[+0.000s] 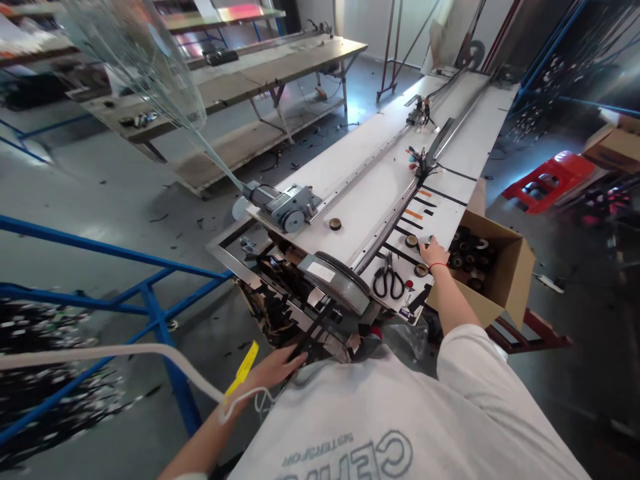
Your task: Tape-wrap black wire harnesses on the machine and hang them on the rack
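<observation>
My right hand (pixel 435 253), with a red string at the wrist, is at the near right of the long white table. Its fingers are curled on a small dark tape roll (pixel 431 239), partly hidden by them. Two more tape rolls, one (pixel 411 241) and another (pixel 421 270), lie beside it. Black-handled scissors (pixel 389 279) rest nearby on the tabletop. Low at the machine's near end, my left hand (pixel 281 365) is closed around a dark strip (pixel 315 328) that slants up to the frame. A yellow tag (pixel 243 367) hangs by that forearm.
A cardboard box (pixel 520 273) of tape rolls stands right of the table (pixel 370 160). Rails, a wheel guard (pixel 337 280) and a motor unit (pixel 290 208) sit along it. One tape roll (pixel 335 224) lies between the rails. Blue framing (pixel 150 300) is at left, a red stool (pixel 550 181) at right.
</observation>
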### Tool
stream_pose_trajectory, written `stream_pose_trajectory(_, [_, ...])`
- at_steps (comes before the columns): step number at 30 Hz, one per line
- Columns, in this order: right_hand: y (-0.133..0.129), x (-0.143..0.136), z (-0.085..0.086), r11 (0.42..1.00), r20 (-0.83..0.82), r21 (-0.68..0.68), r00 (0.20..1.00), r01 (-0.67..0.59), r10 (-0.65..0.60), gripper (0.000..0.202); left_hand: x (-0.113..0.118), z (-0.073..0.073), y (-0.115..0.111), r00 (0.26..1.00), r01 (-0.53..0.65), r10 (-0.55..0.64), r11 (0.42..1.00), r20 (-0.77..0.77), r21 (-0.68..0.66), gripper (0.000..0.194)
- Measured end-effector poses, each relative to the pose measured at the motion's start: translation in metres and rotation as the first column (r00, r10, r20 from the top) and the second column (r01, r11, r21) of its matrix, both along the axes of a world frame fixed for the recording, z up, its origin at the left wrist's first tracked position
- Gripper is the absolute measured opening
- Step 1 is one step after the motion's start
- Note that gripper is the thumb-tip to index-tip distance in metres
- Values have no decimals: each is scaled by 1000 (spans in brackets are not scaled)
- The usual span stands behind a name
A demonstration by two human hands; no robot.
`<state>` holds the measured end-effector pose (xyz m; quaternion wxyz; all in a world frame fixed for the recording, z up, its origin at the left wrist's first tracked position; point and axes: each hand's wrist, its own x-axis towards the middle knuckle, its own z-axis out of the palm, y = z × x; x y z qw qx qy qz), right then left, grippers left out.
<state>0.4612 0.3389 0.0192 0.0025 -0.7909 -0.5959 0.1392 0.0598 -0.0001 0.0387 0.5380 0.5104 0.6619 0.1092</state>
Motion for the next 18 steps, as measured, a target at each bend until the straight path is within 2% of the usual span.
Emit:
stream_pose_trajectory(2, [5,0,8,1000,-17,-15,1000,22,-22,58,9,-8,-6,998,-57,59,996,-23,62,59])
stream_pose_trajectory(4, [0,-6,23,1000,-85,-3,996,20,-20,55,22,-12,-5,986,-165,165,978,7,131,65])
stream_pose_trajectory(6, [-26,-27,41,990,-232,127,968,-63,92,46,33,-13,3,973,-229,227,954,36,193,66])
stream_pose_trajectory(7, [-50,-44,50,961,-319,239,924,-138,212,40,36,-11,10,968,-249,246,942,44,226,64])
stream_pose_trajectory(8, [-79,-64,57,909,-404,361,844,-208,354,35,38,-9,17,963,-270,266,928,48,258,62])
stream_pose_trajectory(10, [-149,-109,62,764,-517,515,569,-389,639,28,36,-1,32,950,-308,307,897,53,317,57])
stream_pose_trajectory(11, [-183,-130,58,687,-558,533,405,-495,725,25,33,4,40,946,-318,317,884,61,343,55])
stream_pose_trajectory(12, [-213,-150,51,606,-569,550,274,-575,776,26,28,8,46,947,-317,313,874,73,369,54])
stream_pose_trajectory(13, [-235,-167,41,560,-552,566,227,-606,803,30,24,12,52,952,-304,295,866,84,396,52])
stream_pose_trajectory(14, [-249,-181,29,564,-518,581,267,-587,812,34,19,16,56,958,-283,270,861,91,422,51])
stream_pose_trajectory(15, [-254,-193,15,595,-500,585,332,-552,800,37,15,19,58,966,-259,242,859,94,441,49])
stream_pose_trajectory(17, [-245,-213,-11,671,-494,572,454,-472,741,35,10,23,60,975,-220,202,861,90,458,44])
stream_pose_trajectory(18, [-235,-221,-23,700,-507,555,484,-449,713,31,9,23,60,978,-207,188,864,87,459,41])
